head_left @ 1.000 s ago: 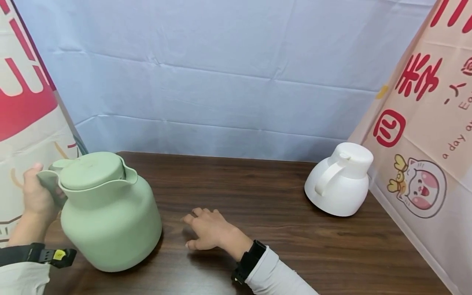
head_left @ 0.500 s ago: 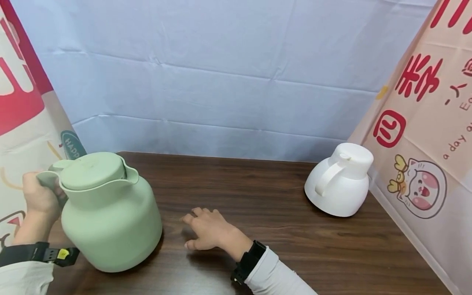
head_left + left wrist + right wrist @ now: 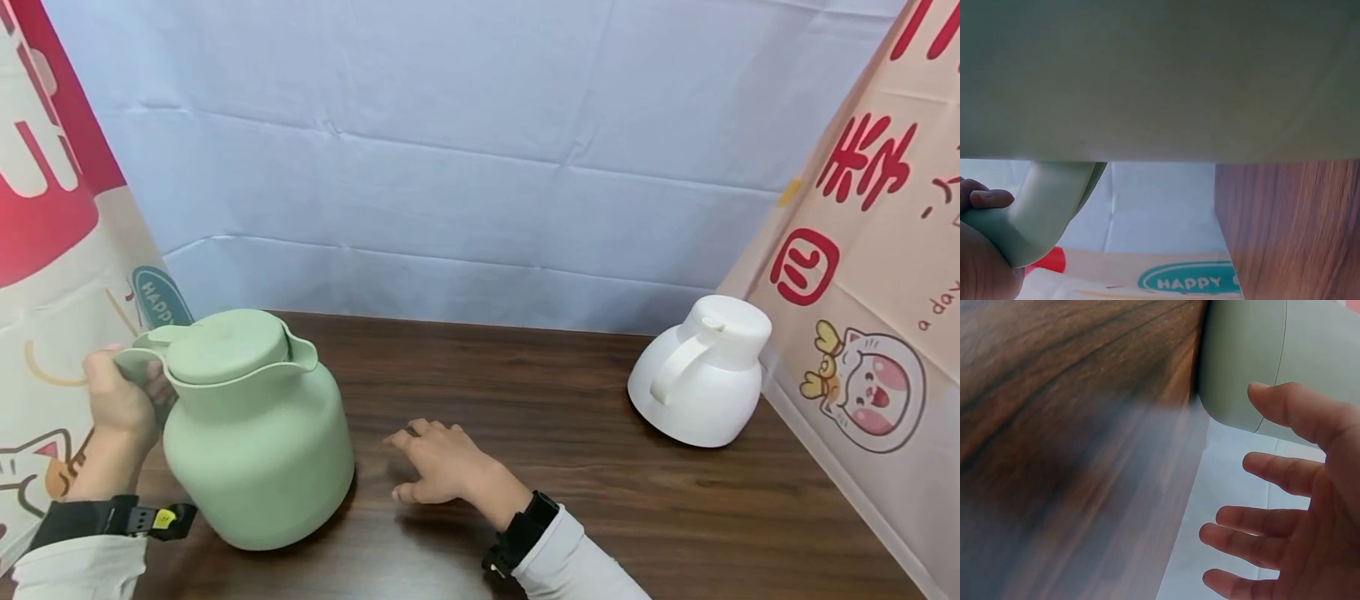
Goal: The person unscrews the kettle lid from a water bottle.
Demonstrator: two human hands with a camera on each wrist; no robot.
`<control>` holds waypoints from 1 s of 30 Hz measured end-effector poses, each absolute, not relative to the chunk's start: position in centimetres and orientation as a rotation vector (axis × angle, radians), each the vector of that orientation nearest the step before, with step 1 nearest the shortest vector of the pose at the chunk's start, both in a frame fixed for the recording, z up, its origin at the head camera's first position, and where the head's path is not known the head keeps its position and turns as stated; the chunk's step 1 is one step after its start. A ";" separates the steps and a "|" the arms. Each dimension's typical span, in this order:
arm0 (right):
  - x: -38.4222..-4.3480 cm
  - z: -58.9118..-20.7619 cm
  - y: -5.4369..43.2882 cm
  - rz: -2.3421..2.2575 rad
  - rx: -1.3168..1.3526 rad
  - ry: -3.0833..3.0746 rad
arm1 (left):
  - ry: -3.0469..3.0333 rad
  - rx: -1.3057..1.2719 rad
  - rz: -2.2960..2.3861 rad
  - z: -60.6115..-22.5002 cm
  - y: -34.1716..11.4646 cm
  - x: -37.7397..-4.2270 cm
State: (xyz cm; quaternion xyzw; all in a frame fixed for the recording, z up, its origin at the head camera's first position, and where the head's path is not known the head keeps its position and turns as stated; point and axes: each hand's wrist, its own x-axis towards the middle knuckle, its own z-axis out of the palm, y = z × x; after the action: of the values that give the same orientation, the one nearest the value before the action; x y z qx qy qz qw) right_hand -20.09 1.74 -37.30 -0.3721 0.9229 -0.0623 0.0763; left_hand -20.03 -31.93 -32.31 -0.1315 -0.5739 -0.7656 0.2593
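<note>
One green jug (image 3: 258,446), lidded, upright on brown table (image 3: 525,392), handle (image 3: 1050,209) gripped in curled fingers of left hand (image 3: 122,404); right hand (image 3: 446,467) near the opposite side, fingers loosely spread, not touching; liable to tip if hauled by the handle alone, unsupported

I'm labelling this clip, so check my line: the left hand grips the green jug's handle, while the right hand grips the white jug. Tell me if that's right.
Not quite: the right hand does not grip the white jug. The head view shows it well apart from that jug, holding nothing. The left hand does grip the handle of the green jug.
</note>
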 end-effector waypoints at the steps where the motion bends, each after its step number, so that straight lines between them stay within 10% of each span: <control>1: -20.1 -37.3 1.9 -0.190 -1.109 2.763 | -1.543 -0.363 -2.092 -32.4 -31.7 -20.1; 30: -20.9 -37.3 7.5 -0.290 -0.945 2.778 | -1.509 -0.078 -1.880 -33.1 -23.4 -21.0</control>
State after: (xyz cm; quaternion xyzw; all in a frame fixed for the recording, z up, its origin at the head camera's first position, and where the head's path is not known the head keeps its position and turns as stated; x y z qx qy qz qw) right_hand -20.94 7.46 -37.31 -0.3189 0.9378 -0.0979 0.0963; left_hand -20.99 -23.38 -33.11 -0.0301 -0.5844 -0.7283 0.3567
